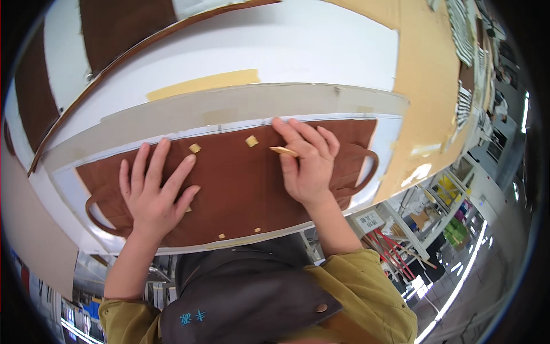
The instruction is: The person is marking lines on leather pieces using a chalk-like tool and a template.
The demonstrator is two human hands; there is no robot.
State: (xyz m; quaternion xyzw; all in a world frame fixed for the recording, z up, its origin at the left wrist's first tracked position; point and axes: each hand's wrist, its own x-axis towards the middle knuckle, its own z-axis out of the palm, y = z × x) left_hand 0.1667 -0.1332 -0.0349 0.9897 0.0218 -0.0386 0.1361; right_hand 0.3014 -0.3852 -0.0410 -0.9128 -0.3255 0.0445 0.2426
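Observation:
A brown fabric panel (234, 189) lies flat before me, with a curved brown strap loop (373, 165) at its right end and another strap loop (94, 215) at its left end. My left hand (157, 198) rests palm down on the panel's left part, fingers spread, holding nothing. Between the thumb and fingers of my right hand (307, 165) is a short pointed wooden stick (283, 151), possibly a pencil, its tip towards the left. The right fingertips touch the panel's far edge. Small yellowish squares (252, 141) dot the panel; one is partly hidden by my left thumb.
Beyond the panel runs a grey strip (275, 101), then a white board (318, 56) with yellow tape (204, 84). A long brown strip (129, 53) crosses at upper left. Tan board (425, 86) covers the right side. Below right stands a metal rack (412, 232) with red rods (393, 251).

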